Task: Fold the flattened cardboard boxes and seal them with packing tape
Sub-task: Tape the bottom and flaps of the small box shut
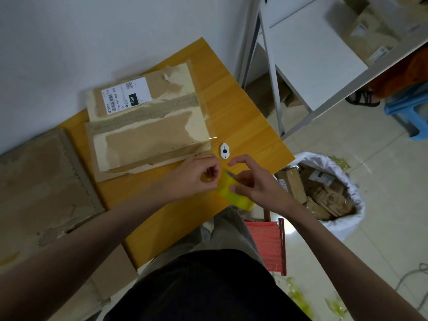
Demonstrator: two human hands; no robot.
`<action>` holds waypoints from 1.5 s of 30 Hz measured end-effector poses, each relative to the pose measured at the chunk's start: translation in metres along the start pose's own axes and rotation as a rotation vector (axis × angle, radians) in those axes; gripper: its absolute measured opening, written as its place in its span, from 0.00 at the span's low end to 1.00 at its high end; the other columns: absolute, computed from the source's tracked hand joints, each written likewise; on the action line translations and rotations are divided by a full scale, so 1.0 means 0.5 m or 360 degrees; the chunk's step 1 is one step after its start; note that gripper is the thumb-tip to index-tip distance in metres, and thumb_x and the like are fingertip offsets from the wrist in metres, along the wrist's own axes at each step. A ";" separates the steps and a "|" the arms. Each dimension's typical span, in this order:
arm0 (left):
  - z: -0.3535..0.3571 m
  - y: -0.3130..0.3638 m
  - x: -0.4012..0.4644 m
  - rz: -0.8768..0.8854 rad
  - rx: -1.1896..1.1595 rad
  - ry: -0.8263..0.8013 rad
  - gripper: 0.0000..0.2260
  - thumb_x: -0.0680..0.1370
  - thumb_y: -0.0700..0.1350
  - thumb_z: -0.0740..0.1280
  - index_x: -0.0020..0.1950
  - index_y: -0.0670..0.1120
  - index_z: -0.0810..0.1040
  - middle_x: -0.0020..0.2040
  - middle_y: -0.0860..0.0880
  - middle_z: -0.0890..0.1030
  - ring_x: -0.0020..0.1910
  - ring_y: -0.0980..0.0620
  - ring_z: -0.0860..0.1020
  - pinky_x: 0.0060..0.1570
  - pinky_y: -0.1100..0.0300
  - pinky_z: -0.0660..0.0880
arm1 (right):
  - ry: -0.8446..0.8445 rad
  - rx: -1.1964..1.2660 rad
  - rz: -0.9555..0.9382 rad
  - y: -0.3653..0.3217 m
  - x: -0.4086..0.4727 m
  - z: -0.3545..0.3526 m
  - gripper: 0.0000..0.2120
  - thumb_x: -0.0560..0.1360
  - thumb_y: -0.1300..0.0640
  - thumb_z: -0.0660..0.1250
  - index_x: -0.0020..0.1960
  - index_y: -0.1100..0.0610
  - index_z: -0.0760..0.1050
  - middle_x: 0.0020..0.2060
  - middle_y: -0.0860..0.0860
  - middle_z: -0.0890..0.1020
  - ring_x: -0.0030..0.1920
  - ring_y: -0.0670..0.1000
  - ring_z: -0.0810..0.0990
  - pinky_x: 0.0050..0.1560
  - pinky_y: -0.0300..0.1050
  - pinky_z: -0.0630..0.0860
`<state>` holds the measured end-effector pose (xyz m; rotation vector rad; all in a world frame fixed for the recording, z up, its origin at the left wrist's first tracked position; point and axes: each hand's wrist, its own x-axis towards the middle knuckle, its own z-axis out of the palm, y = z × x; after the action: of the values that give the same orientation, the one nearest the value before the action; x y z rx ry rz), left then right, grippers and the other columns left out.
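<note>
A flattened cardboard box (148, 126) with a white shipping label and torn paper lies on the orange wooden table (243, 112). A second flat cardboard sheet (41, 186) rests at the left, overhanging the table. Just in front of the box, my right hand (254, 181) grips a yellow roll of packing tape (234, 195). My left hand (196, 177) pinches the tape's loose end at the roll with thumb and fingers. A small white oval cutter (225, 150) with a black button lies on the table beyond my hands.
A white bag (356, 205) full of cardboard scraps stands on the floor right of the table. A red stool (268, 244) is near my knees. A grey metal shelf rack (324, 66) with boxes rises at the right; a blue stool (410, 110) is beyond it.
</note>
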<state>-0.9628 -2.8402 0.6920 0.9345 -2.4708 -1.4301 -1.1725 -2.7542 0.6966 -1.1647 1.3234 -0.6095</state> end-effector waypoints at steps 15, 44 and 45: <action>0.002 0.008 0.007 -0.0294 -0.0315 -0.0064 0.11 0.76 0.35 0.71 0.45 0.46 0.69 0.42 0.49 0.79 0.42 0.51 0.79 0.49 0.41 0.78 | -0.0045 -0.0330 -0.0063 0.009 0.017 0.005 0.18 0.78 0.61 0.69 0.63 0.46 0.70 0.33 0.63 0.72 0.31 0.57 0.67 0.33 0.48 0.65; 0.027 -0.041 0.019 -0.0788 0.0228 -0.0117 0.21 0.68 0.45 0.79 0.47 0.47 0.68 0.48 0.47 0.72 0.45 0.46 0.73 0.45 0.48 0.74 | -0.0039 -0.0187 -0.0095 0.112 0.042 0.073 0.14 0.78 0.62 0.68 0.54 0.51 0.64 0.29 0.50 0.66 0.29 0.46 0.63 0.31 0.42 0.62; 0.029 -0.045 0.012 -0.0803 0.0273 -0.0069 0.21 0.68 0.46 0.79 0.48 0.47 0.67 0.49 0.47 0.71 0.44 0.47 0.72 0.43 0.51 0.71 | -0.0037 -0.0213 -0.0081 0.121 0.055 0.078 0.17 0.76 0.64 0.69 0.55 0.51 0.62 0.29 0.53 0.66 0.29 0.47 0.63 0.31 0.43 0.61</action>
<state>-0.9636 -2.8411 0.6644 1.6730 -2.5311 -1.3813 -1.1458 -2.7450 0.6250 -1.3139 1.3342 -0.5491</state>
